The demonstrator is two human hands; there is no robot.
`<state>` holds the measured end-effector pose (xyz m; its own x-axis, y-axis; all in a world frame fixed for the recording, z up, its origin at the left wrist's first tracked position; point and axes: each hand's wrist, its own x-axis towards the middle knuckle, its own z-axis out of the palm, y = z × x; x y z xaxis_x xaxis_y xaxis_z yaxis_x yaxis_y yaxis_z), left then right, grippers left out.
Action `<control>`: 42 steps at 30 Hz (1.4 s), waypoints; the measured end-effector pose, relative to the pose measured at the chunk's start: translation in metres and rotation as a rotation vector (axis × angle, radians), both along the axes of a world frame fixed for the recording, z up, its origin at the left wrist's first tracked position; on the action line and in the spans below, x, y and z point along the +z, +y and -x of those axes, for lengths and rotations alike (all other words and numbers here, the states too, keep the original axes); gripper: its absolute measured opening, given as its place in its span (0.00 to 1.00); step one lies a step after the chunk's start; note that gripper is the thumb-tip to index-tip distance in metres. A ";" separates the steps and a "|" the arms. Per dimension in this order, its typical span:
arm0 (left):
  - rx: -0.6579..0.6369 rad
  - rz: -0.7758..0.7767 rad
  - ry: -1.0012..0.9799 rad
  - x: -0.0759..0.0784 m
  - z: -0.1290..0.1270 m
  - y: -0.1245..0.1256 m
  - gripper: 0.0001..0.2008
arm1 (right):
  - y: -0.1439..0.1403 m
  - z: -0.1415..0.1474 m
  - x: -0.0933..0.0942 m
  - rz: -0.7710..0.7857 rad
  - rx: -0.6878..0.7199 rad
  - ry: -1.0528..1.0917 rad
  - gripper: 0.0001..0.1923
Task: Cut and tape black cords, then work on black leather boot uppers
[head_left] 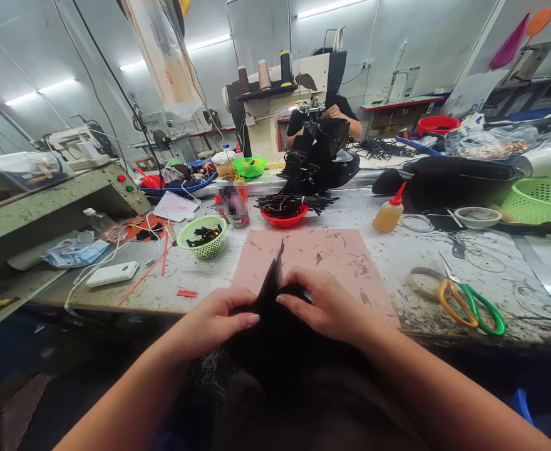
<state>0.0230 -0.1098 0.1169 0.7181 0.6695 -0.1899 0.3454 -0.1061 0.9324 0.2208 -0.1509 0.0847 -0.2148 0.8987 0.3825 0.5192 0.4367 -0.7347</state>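
1. The black piece stands folded at the near edge of the pink mat, one corner pointing up, its lower part dropping off the table toward the lap.
2. The left hand is curled narrow, fingers closed on the piece's left side, thumb lying toward its middle.
3. The right hand is likewise closed, pinching the piece's right side with the fingertips; the two hands nearly meet across the fold.
4. Beyond the mat's far left corner sits a green basket with small black bits in it.
5. Just beyond the mat's far edge, a red bowl holds a bundle of black strips.
6. Right of the mat lie scissors with orange and green handles; a glue bottle with a red tip stands past the mat's far right corner.
7. Far right of the mat, a larger green basket; its contents cannot be seen.
8. Well beyond the mat, a person sits at a sewing machine.
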 end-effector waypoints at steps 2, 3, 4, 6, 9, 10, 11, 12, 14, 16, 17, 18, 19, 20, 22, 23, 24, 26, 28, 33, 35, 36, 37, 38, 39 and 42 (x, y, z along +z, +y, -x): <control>-0.003 0.011 0.001 0.000 -0.001 0.001 0.12 | 0.000 0.001 0.000 0.003 -0.013 -0.002 0.03; -0.009 0.028 0.003 0.000 -0.001 0.002 0.12 | 0.001 0.001 0.000 0.005 -0.018 -0.002 0.04; -0.018 0.052 0.007 0.000 -0.001 0.003 0.12 | 0.001 0.001 0.000 0.008 -0.023 -0.001 0.04; -0.036 0.092 0.014 -0.001 -0.001 0.004 0.13 | 0.001 0.001 0.000 0.017 -0.031 -0.005 0.05; -0.063 0.084 0.035 -0.003 0.000 0.006 0.13 | 0.002 0.001 0.001 0.027 -0.050 -0.020 0.06; -0.075 0.064 0.045 -0.003 0.001 0.006 0.13 | 0.003 0.001 0.000 0.025 -0.060 -0.028 0.06; -0.092 0.039 0.054 -0.003 0.001 0.007 0.13 | 0.003 0.002 0.000 0.020 -0.070 -0.038 0.06; -0.115 0.009 0.061 -0.002 0.001 0.007 0.14 | 0.002 0.003 0.000 0.014 -0.078 -0.050 0.06; -0.165 -0.079 0.071 0.000 0.000 0.006 0.17 | 0.001 0.005 -0.001 -0.003 -0.088 -0.073 0.05; -0.182 -0.204 0.106 0.002 -0.003 0.005 0.19 | -0.002 0.008 -0.001 -0.025 -0.092 -0.085 0.05; -0.168 -0.265 0.131 0.003 -0.005 0.004 0.18 | -0.004 0.010 -0.002 -0.037 -0.092 -0.086 0.04; -0.141 -0.310 0.155 0.004 -0.007 0.003 0.15 | -0.005 0.010 -0.002 -0.049 -0.091 -0.082 0.05; -0.111 -0.333 0.171 0.005 -0.009 0.002 0.12 | -0.006 0.011 -0.002 -0.058 -0.093 -0.073 0.05; -0.080 -0.336 0.174 0.005 -0.011 0.001 0.10 | -0.006 0.010 -0.001 -0.063 -0.100 -0.055 0.05; -0.032 -0.300 0.158 0.004 -0.012 -0.001 0.08 | -0.007 0.008 0.000 -0.051 -0.114 0.009 0.05; -0.015 -0.276 0.150 0.004 -0.012 -0.001 0.08 | -0.007 0.007 0.001 -0.034 -0.111 0.054 0.05; -0.003 -0.255 0.139 0.003 -0.012 -0.002 0.09 | -0.006 0.005 0.001 -0.015 -0.099 0.101 0.05; 0.009 -0.226 0.115 0.002 -0.011 -0.003 0.09 | -0.005 0.003 0.001 0.013 -0.062 0.180 0.04; 0.008 -0.212 0.084 0.002 -0.010 -0.003 0.11 | -0.004 0.002 -0.001 0.017 -0.045 0.226 0.05; -0.010 -0.200 0.055 0.003 -0.012 -0.002 0.15 | -0.002 0.004 -0.004 0.007 -0.050 0.258 0.06; -0.019 -0.202 0.050 0.003 -0.012 -0.001 0.15 | -0.002 0.004 -0.005 0.000 -0.057 0.256 0.06; -0.022 -0.205 0.050 0.003 -0.012 -0.001 0.15 | -0.002 0.004 -0.005 -0.005 -0.063 0.252 0.06; -0.027 -0.210 0.051 0.002 -0.012 -0.001 0.15 | -0.001 0.004 -0.005 -0.011 -0.068 0.245 0.06; -0.030 -0.213 0.053 0.002 -0.012 -0.001 0.15 | -0.001 0.005 -0.005 -0.019 -0.075 0.237 0.06; -0.034 -0.217 0.056 0.003 -0.012 -0.001 0.15 | -0.001 0.005 -0.005 -0.025 -0.082 0.227 0.06; -0.050 -0.234 0.068 0.004 -0.012 0.000 0.15 | -0.002 0.006 -0.004 -0.026 -0.106 0.193 0.06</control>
<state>0.0353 -0.1100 0.1204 0.7421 0.6652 -0.0828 0.3958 -0.3351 0.8550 0.2146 -0.1526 0.0808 -0.0401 0.9017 0.4305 0.4139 0.4071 -0.8142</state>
